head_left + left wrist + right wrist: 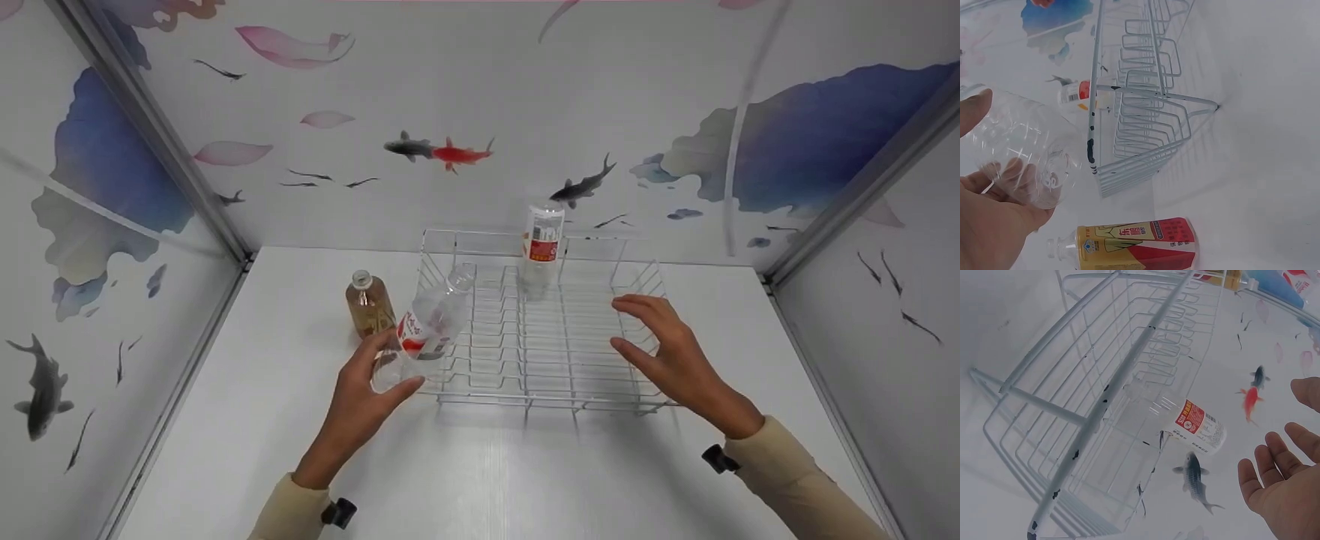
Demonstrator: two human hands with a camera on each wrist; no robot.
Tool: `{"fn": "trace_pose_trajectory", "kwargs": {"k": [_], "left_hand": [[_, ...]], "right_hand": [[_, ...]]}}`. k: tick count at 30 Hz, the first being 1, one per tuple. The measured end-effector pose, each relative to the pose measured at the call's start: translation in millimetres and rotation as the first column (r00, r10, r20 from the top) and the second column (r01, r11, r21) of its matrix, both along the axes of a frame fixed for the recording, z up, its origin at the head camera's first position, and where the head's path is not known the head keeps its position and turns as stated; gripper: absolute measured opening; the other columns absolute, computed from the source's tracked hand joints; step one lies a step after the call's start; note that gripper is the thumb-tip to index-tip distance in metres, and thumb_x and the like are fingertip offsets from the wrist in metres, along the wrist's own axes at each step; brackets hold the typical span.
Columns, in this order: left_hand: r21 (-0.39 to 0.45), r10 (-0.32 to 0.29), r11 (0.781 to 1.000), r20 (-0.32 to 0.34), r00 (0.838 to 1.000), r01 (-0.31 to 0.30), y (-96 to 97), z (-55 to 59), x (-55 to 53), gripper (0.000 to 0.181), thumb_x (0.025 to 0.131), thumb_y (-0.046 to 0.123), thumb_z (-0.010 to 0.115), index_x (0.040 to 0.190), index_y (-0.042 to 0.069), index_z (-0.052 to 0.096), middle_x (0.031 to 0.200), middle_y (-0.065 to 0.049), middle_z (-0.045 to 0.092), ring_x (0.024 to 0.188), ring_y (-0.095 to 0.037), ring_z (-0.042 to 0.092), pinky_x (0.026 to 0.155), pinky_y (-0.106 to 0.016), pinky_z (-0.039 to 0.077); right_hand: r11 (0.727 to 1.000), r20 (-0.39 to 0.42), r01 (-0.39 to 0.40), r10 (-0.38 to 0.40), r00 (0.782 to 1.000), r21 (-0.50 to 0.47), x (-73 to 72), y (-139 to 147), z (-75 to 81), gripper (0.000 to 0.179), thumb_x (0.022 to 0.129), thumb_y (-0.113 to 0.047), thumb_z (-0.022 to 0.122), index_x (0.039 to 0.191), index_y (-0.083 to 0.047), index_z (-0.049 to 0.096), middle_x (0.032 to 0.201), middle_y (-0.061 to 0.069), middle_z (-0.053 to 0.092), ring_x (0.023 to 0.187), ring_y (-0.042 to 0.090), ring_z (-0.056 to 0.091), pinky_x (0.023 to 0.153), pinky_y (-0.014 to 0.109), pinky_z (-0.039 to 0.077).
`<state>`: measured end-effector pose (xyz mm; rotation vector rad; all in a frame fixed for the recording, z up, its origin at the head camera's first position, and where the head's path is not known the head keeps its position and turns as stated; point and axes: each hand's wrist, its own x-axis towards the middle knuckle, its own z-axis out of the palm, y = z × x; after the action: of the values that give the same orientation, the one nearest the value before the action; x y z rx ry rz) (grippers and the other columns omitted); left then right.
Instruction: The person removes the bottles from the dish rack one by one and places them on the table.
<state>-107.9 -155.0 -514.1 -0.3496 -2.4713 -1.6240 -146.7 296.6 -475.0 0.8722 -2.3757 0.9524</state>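
My left hand [367,390] grips a clear plastic bottle [427,330] with a red and white label, thumb and fingers around its lower part. The bottle is tilted, its uncapped mouth pointing up and right over the left side of a white wire dish rack [570,398]. In the left wrist view its clear base end [1053,169] faces the camera. My right hand [675,360] hovers over the rack's right side, fingers spread and holding nothing. Another clear bottle [543,247], with a red and white label, leans in the back of the rack, neck down among the wires.
A gold and red labelled bottle [370,304], uncapped, stands on the white table [480,480] left of the rack. The rack's rim wire shows chipped coating. Printed panels with fish and petals [465,90] enclose the table at the back and both sides.
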Motion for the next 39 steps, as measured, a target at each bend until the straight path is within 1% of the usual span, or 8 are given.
{"fn": "trace_pose_trajectory", "kwargs": {"k": [3,8,11,16,20,26,33,39], "left_hand": [[0.005,0.001,1.0,0.016,1.0,-0.001,-1.7,0.5,1.4,0.076,0.09,0.01,0.093,0.156,0.01,0.054,0.154,-0.009,0.061,0.146,-0.033,0.057,0.121,-0.058,0.048],[0.024,0.018,1.0,0.04,0.999,-0.019,-6.5,0.1,3.3,0.073,0.091,0.01,0.093,0.154,0.01,0.055,0.155,-0.009,0.06,0.146,-0.033,0.056,0.122,-0.061,0.046],[0.039,0.028,0.999,0.032,0.999,-0.03,-10.5,-0.3,4.2,0.073,0.091,0.009,0.092,0.153,0.01,0.055,0.155,-0.009,0.06,0.146,-0.033,0.056,0.122,-0.062,0.045],[0.079,0.049,0.996,-0.001,0.999,-0.048,-17.7,-0.9,5.7,0.073,0.09,0.004,0.091,0.153,0.009,0.054,0.152,-0.007,0.06,0.146,-0.03,0.055,0.125,-0.063,0.041],[0.098,0.079,0.992,-0.009,0.997,-0.077,-23.1,-1.7,8.3,0.073,0.09,0.001,0.09,0.154,0.007,0.054,0.152,-0.008,0.06,0.146,-0.028,0.054,0.126,-0.06,0.04],[0.089,0.115,0.99,-0.009,0.993,-0.114,-31.7,-5.4,12.6,0.072,0.089,-0.002,0.09,0.152,0.003,0.055,0.151,-0.012,0.061,0.147,-0.033,0.055,0.124,-0.055,0.042],[0.063,0.151,0.986,0.021,0.988,-0.152,-46.1,-14.9,17.1,0.076,0.089,-0.001,0.091,0.155,0.0,0.053,0.154,-0.013,0.061,0.149,-0.034,0.054,0.124,-0.042,0.04],[0.061,0.183,0.981,0.043,0.982,-0.185,-54.9,-21.9,19.0,0.076,0.09,-0.002,0.089,0.156,0.0,0.052,0.157,-0.016,0.058,0.152,-0.04,0.052,0.123,-0.046,0.04]], "right_hand": [[1.0,-0.006,-0.001,0.001,1.0,-0.001,0.0,0,-0.5,0.065,0.086,0.013,0.087,0.146,0.002,0.065,0.144,0.02,0.065,0.133,0.039,0.059,0.119,0.012,0.037],[1.0,0.004,0.013,-0.013,1.0,0.006,0.5,0,-2.0,0.065,0.086,0.013,0.087,0.146,0.002,0.066,0.145,0.019,0.065,0.133,0.039,0.059,0.118,0.011,0.036],[1.0,0.018,0.023,-0.023,1.0,0.007,0.9,1,-2.6,0.064,0.086,0.012,0.087,0.146,0.002,0.066,0.145,0.019,0.066,0.133,0.038,0.059,0.118,0.011,0.036],[0.999,0.028,0.038,-0.039,0.999,0.007,1.9,2,-3.4,0.064,0.087,0.013,0.086,0.146,0.003,0.065,0.145,0.019,0.065,0.133,0.039,0.059,0.118,0.01,0.035],[0.999,0.027,0.044,-0.044,0.999,0.007,1.7,3,-5.0,0.064,0.087,0.013,0.086,0.146,0.003,0.065,0.145,0.019,0.066,0.132,0.039,0.059,0.118,0.01,0.035],[0.999,0.03,0.039,-0.039,0.999,0.001,0.2,4,-7.3,0.063,0.087,0.012,0.086,0.146,0.004,0.065,0.144,0.02,0.066,0.132,0.04,0.059,0.118,0.01,0.035],[0.999,0.088,0.04,-0.038,0.995,-0.021,0.4,8,-10.4,0.061,0.09,0.009,0.085,0.147,0.003,0.064,0.148,0.02,0.064,0.135,0.04,0.057,0.117,0.01,0.035],[0.998,0.112,0.047,-0.043,0.993,-0.036,-0.8,10,-12.4,0.059,0.092,0.008,0.084,0.147,0.003,0.064,0.148,0.02,0.063,0.136,0.039,0.056,0.117,0.011,0.035]]}}
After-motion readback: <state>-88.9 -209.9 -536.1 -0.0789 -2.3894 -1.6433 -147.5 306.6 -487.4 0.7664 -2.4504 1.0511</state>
